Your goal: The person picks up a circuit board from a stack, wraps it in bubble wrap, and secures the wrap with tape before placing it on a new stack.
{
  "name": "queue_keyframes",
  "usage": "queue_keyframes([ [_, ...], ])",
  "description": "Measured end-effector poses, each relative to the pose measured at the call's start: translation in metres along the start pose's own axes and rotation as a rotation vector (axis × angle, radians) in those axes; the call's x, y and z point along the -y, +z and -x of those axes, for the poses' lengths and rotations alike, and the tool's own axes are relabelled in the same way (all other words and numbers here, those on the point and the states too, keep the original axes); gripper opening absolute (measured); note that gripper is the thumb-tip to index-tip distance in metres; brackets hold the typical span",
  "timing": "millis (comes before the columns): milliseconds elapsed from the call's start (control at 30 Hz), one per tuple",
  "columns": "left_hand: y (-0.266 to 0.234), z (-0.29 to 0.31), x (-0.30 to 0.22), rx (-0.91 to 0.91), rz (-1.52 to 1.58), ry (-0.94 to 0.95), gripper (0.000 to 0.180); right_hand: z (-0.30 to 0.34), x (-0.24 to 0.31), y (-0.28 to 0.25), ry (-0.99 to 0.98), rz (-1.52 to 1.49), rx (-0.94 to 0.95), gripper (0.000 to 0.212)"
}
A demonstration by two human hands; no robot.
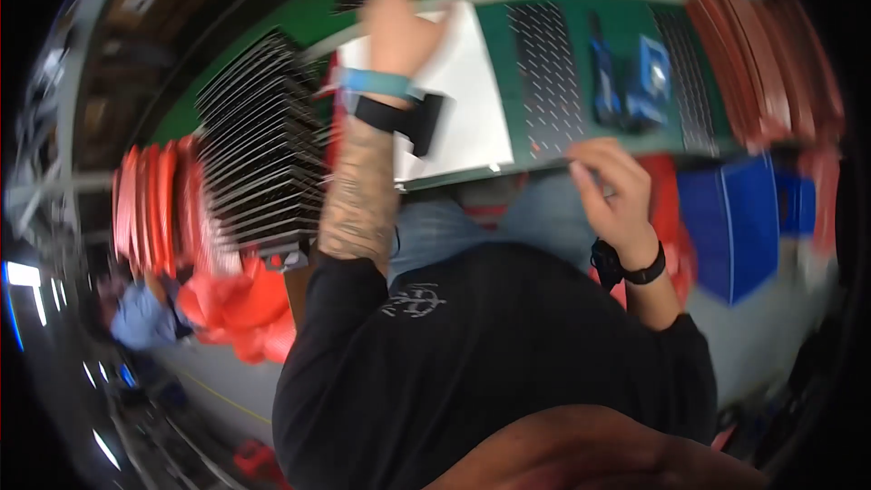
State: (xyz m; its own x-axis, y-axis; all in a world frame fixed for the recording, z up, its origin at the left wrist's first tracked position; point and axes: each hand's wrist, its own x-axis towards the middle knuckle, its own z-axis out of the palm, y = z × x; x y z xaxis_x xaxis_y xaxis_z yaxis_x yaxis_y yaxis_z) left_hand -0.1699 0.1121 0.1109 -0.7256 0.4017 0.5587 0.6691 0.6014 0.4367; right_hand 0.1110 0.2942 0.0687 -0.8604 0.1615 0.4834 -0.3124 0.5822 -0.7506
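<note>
My left hand (399, 32) reaches over a white sheet (463, 104) on the green work table. Motion smears its fingers, so I cannot see whether they hold anything. My right hand (619, 189) hovers at the table's near edge, thumb and forefinger apart, with nothing visible between them. Just beyond it lies a dark strip (548, 63) marked with rows of short white dashes. A tiny orange-red spot shows at the strip's near end. Further right are a slim dark-and-blue tool (602, 73) and a blurred blue-and-white item (653, 68).
A tall stack of black panels (263, 141) stands left of my left forearm. Red folded pieces (150, 209) are beside it; more reddish stacked pieces (762, 63) sit at the right end. Another dashed strip (687, 77) lies there. Below is a blue bin (730, 227). A person (141, 313) is at far left.
</note>
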Motion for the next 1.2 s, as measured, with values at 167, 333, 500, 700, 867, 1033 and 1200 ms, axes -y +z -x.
queue_keyframes([
  [167, -0.032, -0.007, -0.006, 0.086, 0.241, -0.181, 0.039, 0.150, -0.085, -0.002, 0.539, 0.035, -0.101, 0.011],
  [333, 0.010, 0.036, 0.009, 0.235, 0.113, -0.288, 0.036, 0.415, -0.258, 0.011, 1.410, 0.566, 0.282, 0.021],
  [500, 0.010, 0.020, 0.037, 0.397, -0.088, -0.297, 0.035, 0.472, -0.333, 0.054, 1.594, 0.463, 0.306, 0.023],
  [700, 0.017, 0.011, 0.010, 0.295, -0.458, -0.303, 0.039, 0.381, -0.454, 0.145, 1.077, 0.334, 0.344, 0.020],
  [867, 0.026, 0.026, 0.010, 0.282, -0.507, -0.342, 0.031, 0.339, -0.550, 0.198, 1.231, 0.313, 0.576, 0.038],
  [1033, 0.026, 0.034, 0.018, 0.233, -0.546, -0.458, 0.027, 0.338, -0.592, 0.235, 1.785, -0.145, 0.264, 0.058],
  [1200, 0.038, 0.047, -0.006, 0.196, -0.629, -0.512, 0.026, 0.348, -0.624, 0.250, 1.775, -0.204, 0.225, 0.059],
])
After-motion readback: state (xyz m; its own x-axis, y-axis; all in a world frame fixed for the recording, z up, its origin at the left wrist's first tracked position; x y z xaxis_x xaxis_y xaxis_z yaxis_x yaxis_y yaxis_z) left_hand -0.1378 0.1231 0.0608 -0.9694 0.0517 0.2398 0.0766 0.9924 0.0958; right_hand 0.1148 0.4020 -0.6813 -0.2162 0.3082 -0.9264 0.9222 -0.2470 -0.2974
